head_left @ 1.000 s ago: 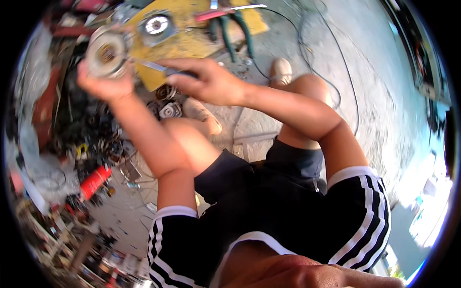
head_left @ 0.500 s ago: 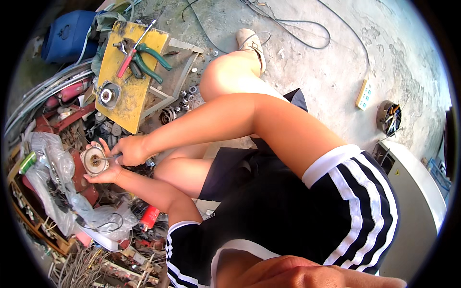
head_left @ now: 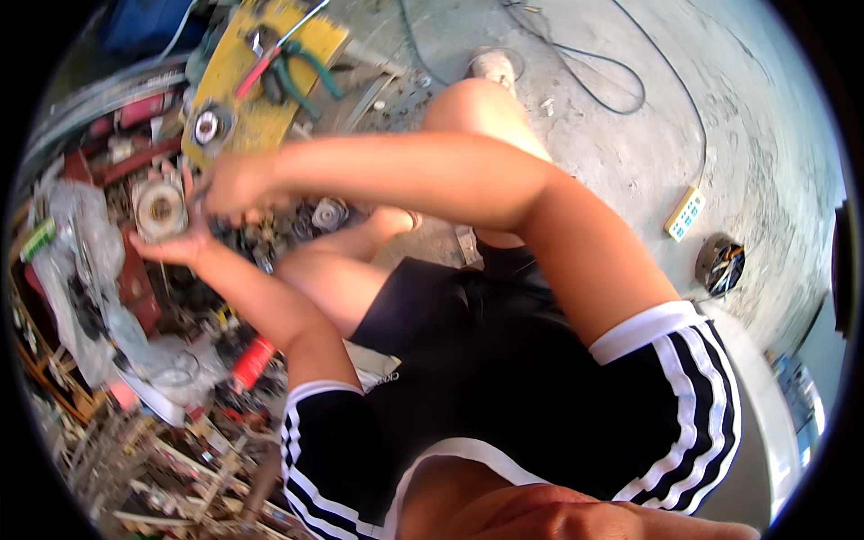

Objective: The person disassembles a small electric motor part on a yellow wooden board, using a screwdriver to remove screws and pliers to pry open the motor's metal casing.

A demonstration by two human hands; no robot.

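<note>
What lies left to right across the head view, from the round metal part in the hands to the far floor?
Round metal part in the left hand → right hand → white power strip → dark round coil.

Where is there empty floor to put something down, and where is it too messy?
The bare concrete floor right of the knee is free, between the looping black cable and the small yellow box. The left side is crowded: scrap parts and plastic bags surround the left hand, and tools cover the yellow board.
</note>
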